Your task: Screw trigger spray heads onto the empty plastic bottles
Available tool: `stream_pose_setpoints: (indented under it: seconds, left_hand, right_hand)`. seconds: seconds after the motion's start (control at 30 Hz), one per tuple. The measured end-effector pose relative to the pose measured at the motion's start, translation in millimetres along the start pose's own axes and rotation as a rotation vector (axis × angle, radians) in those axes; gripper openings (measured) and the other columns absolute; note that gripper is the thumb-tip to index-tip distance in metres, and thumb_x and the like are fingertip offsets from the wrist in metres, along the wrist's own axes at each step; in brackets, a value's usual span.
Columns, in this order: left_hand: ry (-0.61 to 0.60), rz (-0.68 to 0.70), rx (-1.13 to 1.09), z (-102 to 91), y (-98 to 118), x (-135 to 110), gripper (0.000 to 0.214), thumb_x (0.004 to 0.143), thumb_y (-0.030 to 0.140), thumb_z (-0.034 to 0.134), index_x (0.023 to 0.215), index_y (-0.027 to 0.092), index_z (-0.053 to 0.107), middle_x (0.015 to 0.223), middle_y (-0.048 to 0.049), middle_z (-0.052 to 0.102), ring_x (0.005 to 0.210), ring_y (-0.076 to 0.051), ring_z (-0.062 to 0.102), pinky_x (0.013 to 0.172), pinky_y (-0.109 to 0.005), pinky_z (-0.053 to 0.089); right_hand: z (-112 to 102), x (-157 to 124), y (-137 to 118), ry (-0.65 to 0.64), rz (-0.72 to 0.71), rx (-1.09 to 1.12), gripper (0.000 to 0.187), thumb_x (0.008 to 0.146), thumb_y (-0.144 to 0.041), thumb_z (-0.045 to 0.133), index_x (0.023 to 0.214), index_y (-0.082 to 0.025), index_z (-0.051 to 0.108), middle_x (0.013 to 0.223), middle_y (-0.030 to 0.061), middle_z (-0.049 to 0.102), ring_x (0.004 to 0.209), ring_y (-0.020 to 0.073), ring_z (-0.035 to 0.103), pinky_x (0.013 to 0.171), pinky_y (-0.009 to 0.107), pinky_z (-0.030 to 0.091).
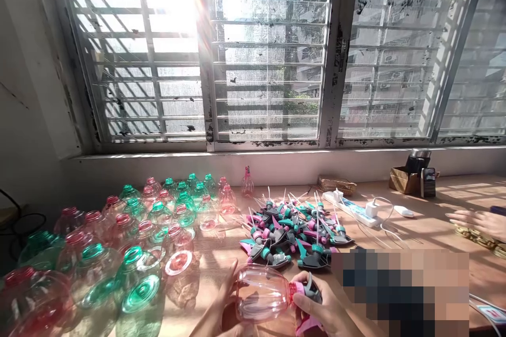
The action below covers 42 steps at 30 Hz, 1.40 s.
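Note:
My left hand (221, 308) cradles a clear pink plastic bottle (263, 292) lying on its side above the wooden table (430, 231). At the bottle's neck, my right hand (322, 308) grips a pink and grey spray trigger head (310, 289). Both hands are at the bottom middle of the view. Just beyond them lies a pile of pink, teal and grey spray heads (292, 234) with white dip tubes.
Several empty pink and green bottles (130, 242) crowd the table's left side. A white power strip (351, 208) with a charger, a small basket (337, 184) and a cardboard box (403, 179) sit near the window sill. Another person's hand (472, 219) rests at the right edge.

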<state>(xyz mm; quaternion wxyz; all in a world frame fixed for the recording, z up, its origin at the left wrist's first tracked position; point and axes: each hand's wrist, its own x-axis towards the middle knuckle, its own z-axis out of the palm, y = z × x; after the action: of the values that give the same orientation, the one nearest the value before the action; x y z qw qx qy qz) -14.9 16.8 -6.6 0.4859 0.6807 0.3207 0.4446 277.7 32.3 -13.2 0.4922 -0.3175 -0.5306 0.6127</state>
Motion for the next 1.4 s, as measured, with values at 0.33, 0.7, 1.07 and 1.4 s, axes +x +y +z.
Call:
stream_pose_setpoints:
  seconds: [0.33,0.7,1.07,1.4]
  left_hand:
    - [-0.003,0.005,0.018,2.9,9,0,0.092,0.092,0.049,0.074,0.166,0.038,0.019,0.149,-0.0114,0.058,0.131,-0.037,0.059,0.108,-0.047,0.05]
    - [-0.034,-0.005,-0.032,0.7,2,4,0.092,0.086,0.054,0.078,0.162,0.047,0.027,0.172,-0.0022,0.032,0.143,-0.042,0.048,0.116,-0.052,0.042]
    - [-0.034,-0.06,-0.097,-0.4,-4,-4,0.097,0.088,0.052,0.078,0.164,0.047,0.018,0.145,-0.0096,0.055,0.13,-0.037,0.059,0.108,-0.049,0.05]
    - [-0.026,-0.063,0.036,-1.5,-4,-1,0.096,0.093,0.055,0.07,0.166,0.042,0.009,0.135,-0.0113,0.061,0.124,-0.035,0.063,0.109,-0.048,0.046]
  right_hand:
    - [-1,2,1,0.014,-0.009,-0.016,0.052,0.074,-0.059,0.089,0.093,-0.017,0.065,0.065,-0.0017,0.07,0.055,0.0146,0.065,0.055,0.024,0.05]
    - [-1,1,0,0.026,0.007,-0.019,0.053,0.073,-0.06,0.089,0.094,-0.018,0.065,0.067,-0.0012,0.072,0.057,0.0148,0.067,0.057,0.024,0.049]
    - [0,2,1,0.026,0.013,-0.03,0.053,0.072,-0.06,0.09,0.093,-0.019,0.063,0.066,-0.0011,0.073,0.055,0.017,0.07,0.056,0.026,0.051]
    - [0,2,1,0.036,0.018,-0.017,0.054,0.073,-0.062,0.089,0.093,-0.019,0.063,0.068,0.0012,0.076,0.055,0.0174,0.07,0.056,0.027,0.052]
